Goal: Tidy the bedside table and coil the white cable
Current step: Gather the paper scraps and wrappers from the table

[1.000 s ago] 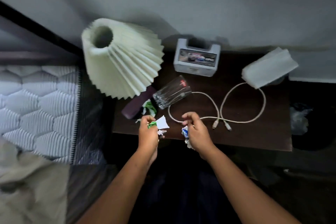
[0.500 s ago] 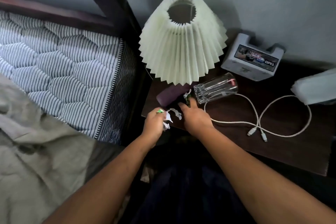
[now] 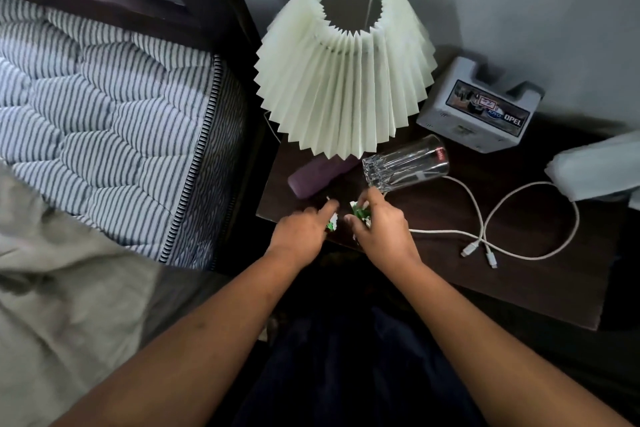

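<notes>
On the dark bedside table (image 3: 540, 274), my left hand (image 3: 301, 232) holds crumpled green-and-white wrappers (image 3: 331, 225) at the front left corner, its forefinger stretched out. My right hand (image 3: 381, 229) closes its fingertips on another green-and-white wrapper (image 3: 358, 211) just below the lying glass. The white cable (image 3: 485, 218) sprawls in loose loops to the right of my right hand, both plugs near the front edge. A clear drinking glass (image 3: 407, 166) lies on its side behind my hands.
A pleated cream lampshade (image 3: 346, 80) stands at the table's back left, with a purple case (image 3: 318, 175) under it. A grey box labelled OPEL (image 3: 481, 114) sits at the back, folded white tissue (image 3: 595, 170) at the right. The striped mattress (image 3: 104, 135) lies to the left.
The view swung left toward the bed. My right hand left the cable area and reached to the wrapper by the glass; my left hand moved forward beside it, still holding scraps.
</notes>
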`<state>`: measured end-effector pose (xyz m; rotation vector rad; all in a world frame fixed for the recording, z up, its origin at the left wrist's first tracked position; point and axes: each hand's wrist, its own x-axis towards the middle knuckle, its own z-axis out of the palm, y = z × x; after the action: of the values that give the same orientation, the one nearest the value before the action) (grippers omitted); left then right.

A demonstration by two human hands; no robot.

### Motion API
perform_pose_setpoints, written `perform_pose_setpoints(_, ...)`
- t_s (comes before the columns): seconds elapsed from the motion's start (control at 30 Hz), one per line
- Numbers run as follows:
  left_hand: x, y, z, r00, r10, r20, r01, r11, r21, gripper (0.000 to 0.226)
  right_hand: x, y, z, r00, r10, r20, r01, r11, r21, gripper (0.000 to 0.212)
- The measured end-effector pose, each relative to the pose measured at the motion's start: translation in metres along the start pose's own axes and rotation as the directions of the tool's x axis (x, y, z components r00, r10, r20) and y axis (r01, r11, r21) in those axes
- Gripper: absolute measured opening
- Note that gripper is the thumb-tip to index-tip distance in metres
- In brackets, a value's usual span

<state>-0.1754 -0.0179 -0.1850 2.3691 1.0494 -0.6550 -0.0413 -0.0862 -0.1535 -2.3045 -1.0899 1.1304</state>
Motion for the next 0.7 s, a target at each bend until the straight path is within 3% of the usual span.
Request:
perform_pose_setpoints(0.1,0.005,0.005,0.003,0.998,0.009,-0.056,-0.006,0.998,0.065,0.036,-0.004,0.006,0.001,0.998,0.061,-0.017,-0.059,0.993,0.106,0.016)
perform_pose_setpoints(0.17,0.008,0.009,0.001,0.997,0.01,-0.081,-0.008,1.0,0.023,0.022,-0.006,0.011,-0.001,0.989,0.144,-0.039,-0.133,0.969,0.21,0.028)
perform_pose_setpoints(0.23,0.007,0.013,-0.002,0.996,-0.02,-0.088,0.008,0.991,-0.134,0.018,-0.01,0.014,-0.005,0.97,0.236,-0.05,-0.208,0.924,0.32,0.04)
perform_pose_setpoints(0.3,0.0,0.016,-0.007,0.986,-0.124,-0.109,0.065,0.897,-0.436,0.022,-0.013,0.017,-0.01,0.946,0.324,-0.021,-0.274,0.831,0.484,0.041)
perform_pose_setpoints(0.33,-0.006,0.018,-0.011,0.971,-0.223,-0.09,0.118,0.766,-0.632,0.024,-0.015,0.016,-0.012,0.934,0.358,0.005,-0.295,0.762,0.576,0.04)
perform_pose_setpoints(0.4,-0.023,0.025,-0.019,0.907,-0.417,0.059,0.201,0.305,-0.931,0.027,-0.02,0.013,-0.017,0.907,0.417,0.058,-0.317,0.587,0.745,0.039)
perform_pose_setpoints(0.47,-0.04,0.035,-0.025,0.86,-0.461,0.219,0.166,-0.152,-0.974,0.029,-0.025,0.007,-0.021,0.876,0.464,0.131,-0.319,0.355,0.879,0.036)
perform_pose_setpoints(0.5,-0.048,0.043,-0.027,0.854,-0.442,0.275,0.146,-0.303,-0.942,0.029,-0.028,0.004,-0.023,0.866,0.467,0.178,-0.326,0.259,0.909,0.034)
perform_pose_setpoints(0.53,-0.055,0.052,-0.03,0.858,-0.41,0.31,0.134,-0.403,-0.905,0.031,-0.032,-0.001,-0.024,0.861,0.454,0.23,-0.344,0.186,0.92,0.032)
perform_pose_setpoints(0.6,-0.068,0.073,-0.037,0.893,-0.332,0.305,0.12,-0.477,-0.871,0.033,-0.042,-0.012,-0.026,0.862,0.395,0.318,-0.369,0.058,0.928,0.033)
perform_pose_setpoints(0.7,-0.081,0.1,-0.047,0.929,-0.295,0.224,0.091,-0.404,-0.91,0.019,-0.059,-0.026,-0.029,0.881,0.308,0.359,-0.332,-0.138,0.933,0.032)
